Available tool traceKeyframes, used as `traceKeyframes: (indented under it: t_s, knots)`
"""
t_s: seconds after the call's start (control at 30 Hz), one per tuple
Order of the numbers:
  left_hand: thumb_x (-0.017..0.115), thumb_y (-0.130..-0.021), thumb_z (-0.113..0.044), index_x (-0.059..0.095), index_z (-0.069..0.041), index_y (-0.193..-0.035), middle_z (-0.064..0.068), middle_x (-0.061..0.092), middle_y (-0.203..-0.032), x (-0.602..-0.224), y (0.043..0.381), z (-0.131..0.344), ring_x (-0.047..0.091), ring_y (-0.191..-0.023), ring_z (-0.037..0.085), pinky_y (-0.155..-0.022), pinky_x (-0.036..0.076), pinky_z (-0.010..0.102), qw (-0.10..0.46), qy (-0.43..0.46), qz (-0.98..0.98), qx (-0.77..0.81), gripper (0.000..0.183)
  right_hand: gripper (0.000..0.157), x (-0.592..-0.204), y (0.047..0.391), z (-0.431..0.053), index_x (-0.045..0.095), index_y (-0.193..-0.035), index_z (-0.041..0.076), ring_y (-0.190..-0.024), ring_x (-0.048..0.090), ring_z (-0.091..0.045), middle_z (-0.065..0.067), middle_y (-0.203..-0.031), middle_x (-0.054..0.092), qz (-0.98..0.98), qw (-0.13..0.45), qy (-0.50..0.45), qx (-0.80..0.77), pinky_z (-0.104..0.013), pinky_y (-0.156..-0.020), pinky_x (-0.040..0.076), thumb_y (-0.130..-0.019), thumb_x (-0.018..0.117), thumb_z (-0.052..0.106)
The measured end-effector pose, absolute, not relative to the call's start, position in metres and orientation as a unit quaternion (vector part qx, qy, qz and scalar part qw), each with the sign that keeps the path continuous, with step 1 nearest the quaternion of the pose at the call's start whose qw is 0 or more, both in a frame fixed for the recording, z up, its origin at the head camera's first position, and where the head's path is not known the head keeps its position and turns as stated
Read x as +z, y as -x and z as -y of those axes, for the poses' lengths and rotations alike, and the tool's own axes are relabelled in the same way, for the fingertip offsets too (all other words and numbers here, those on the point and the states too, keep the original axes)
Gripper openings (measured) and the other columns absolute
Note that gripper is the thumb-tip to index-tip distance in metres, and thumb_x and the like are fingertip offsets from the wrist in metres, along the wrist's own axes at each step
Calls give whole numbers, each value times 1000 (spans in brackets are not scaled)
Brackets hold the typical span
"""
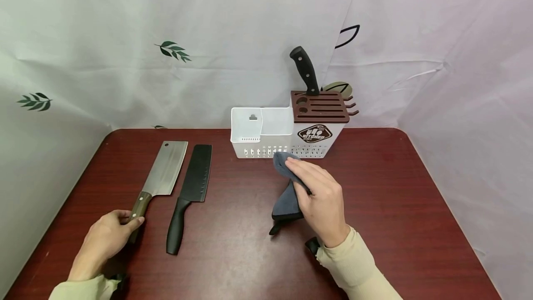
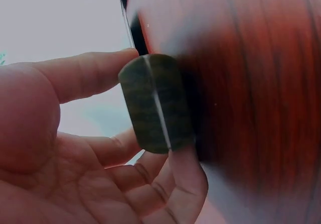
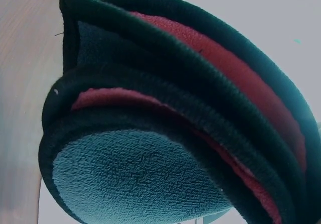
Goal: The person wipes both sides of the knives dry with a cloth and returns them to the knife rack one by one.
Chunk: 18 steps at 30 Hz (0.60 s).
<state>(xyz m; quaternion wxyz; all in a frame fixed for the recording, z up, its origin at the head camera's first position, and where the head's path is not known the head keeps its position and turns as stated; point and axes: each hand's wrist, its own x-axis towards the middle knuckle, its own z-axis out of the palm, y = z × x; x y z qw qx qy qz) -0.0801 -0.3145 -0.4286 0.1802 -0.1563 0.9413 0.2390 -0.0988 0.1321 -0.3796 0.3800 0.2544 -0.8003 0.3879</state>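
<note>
At the left of the table, my left hand (image 1: pixel 106 236) pinches the wooden handle of a steel cleaver (image 1: pixel 168 170) between thumb and fingers. The left wrist view looks at the butt of that cleaver handle (image 2: pixel 156 103), thumb on one side and fingers on the other. Just right of the cleaver lies a black knife (image 1: pixel 197 175) with a wide blade. Near the middle right, my right hand (image 1: pixel 322 198) holds a folded grey-blue cloth (image 1: pixel 287 202). Up close in the right wrist view, the cloth (image 3: pixel 135 174) shows dark edging and red inner layers; the hand itself is hidden there.
A white plastic holder (image 1: pixel 275 140) with a brown slotted top (image 1: pixel 320 114) stands at the back of the table (image 1: pixel 233 244). One black-handled knife (image 1: pixel 306 72) is upright in a rear slot. Brown hooks (image 1: pixel 353 105) stick out on its right side. White fabric (image 1: pixel 233 27) hangs behind.
</note>
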Motion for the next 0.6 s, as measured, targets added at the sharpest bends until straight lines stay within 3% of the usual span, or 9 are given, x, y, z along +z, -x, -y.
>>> traceKeyframes:
  t_s: [0.4,0.6]
  knots:
    - [57,-100,-40,51,19,-131,25,66,-103,-432,77,313,57,-72,19,-57,47,33,135,162,-929,304,67,37,-379,98,-132,75,-118,5,-107,69,-26,-7,-117,73,799,379,-257,389,-30,-98,48,-84,69,-10]
    - [57,-98,-41,54,13,-133,13,67,-91,-433,74,309,54,-68,19,-55,45,33,92,205,-919,324,64,37,-379,98,-131,75,-117,4,-106,69,-26,-7,-117,73,798,381,-257,390,-30,-98,48,-84,70,-10]
